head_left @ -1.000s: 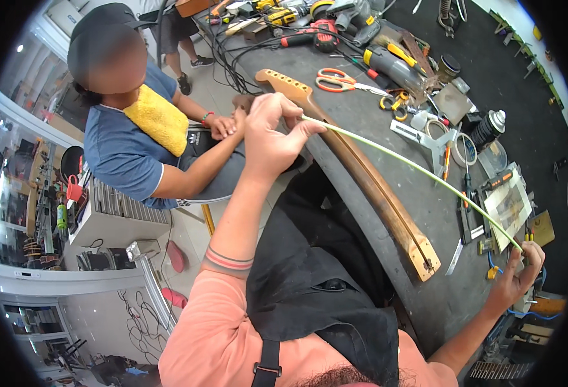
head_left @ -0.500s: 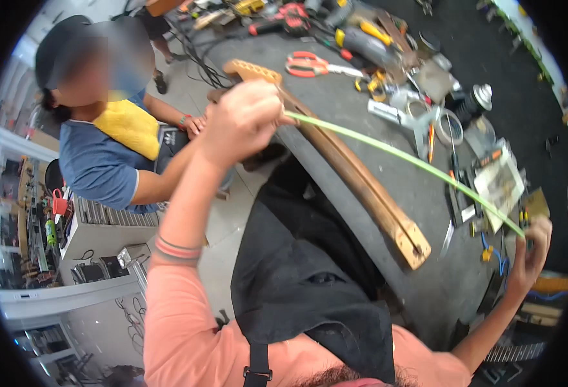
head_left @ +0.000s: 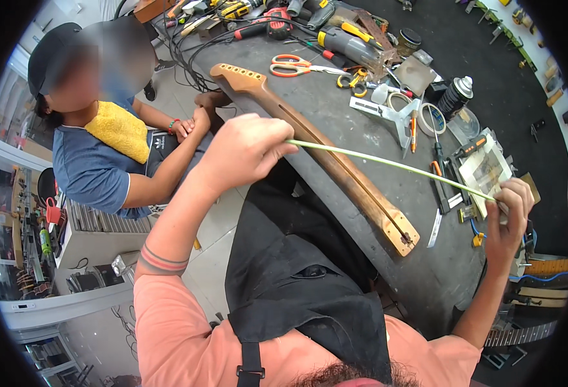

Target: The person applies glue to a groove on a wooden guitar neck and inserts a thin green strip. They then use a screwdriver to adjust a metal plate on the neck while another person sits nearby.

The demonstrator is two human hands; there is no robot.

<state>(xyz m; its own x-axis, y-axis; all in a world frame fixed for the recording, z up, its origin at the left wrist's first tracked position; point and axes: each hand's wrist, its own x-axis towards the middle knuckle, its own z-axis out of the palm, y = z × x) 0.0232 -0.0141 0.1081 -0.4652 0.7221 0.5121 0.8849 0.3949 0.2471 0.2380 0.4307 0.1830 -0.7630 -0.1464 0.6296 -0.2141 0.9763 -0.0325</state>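
A long, thin green strip is stretched between my two hands, above the bench. My left hand pinches its left end in closed fingers. At the other end, my right hand holds the strip between thumb and fingers. Under the strip lies a brown wooden guitar neck, its slotted side up, with a row of holes in the headstock and more holes at the squared heel. A narrow groove runs along its length. Neither hand touches the neck.
The dark bench carries orange-handled scissors, a metal square, tape rolls, a spray can and piled power tools. A seated person with a yellow cloth is at the left.
My left hand has come lower, toward me, and my right hand has moved up and left. The strip has turned to a flatter slant. The whole view has shifted a little.
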